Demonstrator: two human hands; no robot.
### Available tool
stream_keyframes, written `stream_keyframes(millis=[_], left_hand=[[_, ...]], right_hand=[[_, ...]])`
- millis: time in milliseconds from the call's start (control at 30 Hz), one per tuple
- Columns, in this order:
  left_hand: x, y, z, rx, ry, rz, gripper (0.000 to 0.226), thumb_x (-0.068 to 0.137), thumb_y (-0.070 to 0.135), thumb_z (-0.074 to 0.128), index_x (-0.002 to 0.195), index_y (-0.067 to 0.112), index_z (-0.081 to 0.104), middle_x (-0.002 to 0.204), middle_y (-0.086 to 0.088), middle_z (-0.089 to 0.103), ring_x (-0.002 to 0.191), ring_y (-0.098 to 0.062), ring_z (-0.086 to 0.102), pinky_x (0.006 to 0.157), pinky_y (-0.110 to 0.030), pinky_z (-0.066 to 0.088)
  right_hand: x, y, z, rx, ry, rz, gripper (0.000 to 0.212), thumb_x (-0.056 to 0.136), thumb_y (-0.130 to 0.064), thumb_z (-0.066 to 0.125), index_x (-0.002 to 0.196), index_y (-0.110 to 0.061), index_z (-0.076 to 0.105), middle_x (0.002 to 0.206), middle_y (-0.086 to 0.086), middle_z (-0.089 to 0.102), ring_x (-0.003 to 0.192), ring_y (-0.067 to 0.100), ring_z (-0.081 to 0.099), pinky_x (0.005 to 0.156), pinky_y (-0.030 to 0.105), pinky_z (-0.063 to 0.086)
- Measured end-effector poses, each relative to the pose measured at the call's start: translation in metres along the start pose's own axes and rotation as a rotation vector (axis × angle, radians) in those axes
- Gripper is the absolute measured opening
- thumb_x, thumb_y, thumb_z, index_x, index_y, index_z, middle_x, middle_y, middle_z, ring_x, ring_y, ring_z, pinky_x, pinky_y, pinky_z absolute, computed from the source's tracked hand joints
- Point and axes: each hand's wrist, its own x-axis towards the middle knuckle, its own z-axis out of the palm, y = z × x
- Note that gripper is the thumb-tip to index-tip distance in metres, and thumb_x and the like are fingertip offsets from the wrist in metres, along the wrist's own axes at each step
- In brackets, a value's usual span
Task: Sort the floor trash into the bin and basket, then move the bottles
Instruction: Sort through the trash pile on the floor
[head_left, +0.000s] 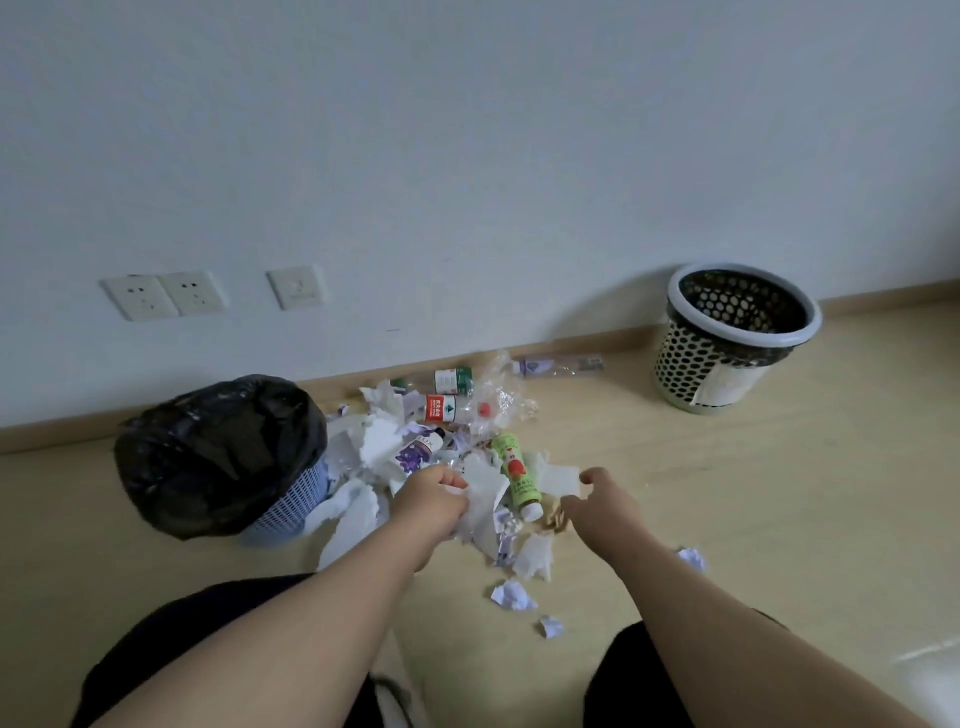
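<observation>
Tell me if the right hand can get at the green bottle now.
Probably yes. The right hand hovers open just right of the green bottle, which lies atop the paper scraps with nothing over it; the left hand grips paper on its far side.

**Two arms out, one grip closed**

Both bare forearms stretch forward and down, side by side, wrists held straight. The left hand (434, 501) is just left of the green bottle (517, 475), knuckles up and fingers curled tight, gripping a sheet of white paper (485, 493). The right hand (597, 501) hovers just right of that same bottle, palm down, thumb lifted away from loosely bent, parted fingers.
</observation>
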Motion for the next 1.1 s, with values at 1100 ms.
stream_keyframes(millis=[1100], left_hand=[[0.231,-0.128,0.13,0.299,-0.186,-0.311,0.027,0.085,0.002,0.05,0.104,0.013,0.067,0.118,-0.005,0.058,0.106,-0.026,0.056,0.086,-0.026,0.047]], right_hand=[[0.228,0.14,0.176,-0.212,-0.392,0.314,0.054,0.089,-0.001,0.043,0.139,-0.02,0.034,0.133,0.012,0.042,0.121,0.032,0.044,0.088,0.03,0.043]])
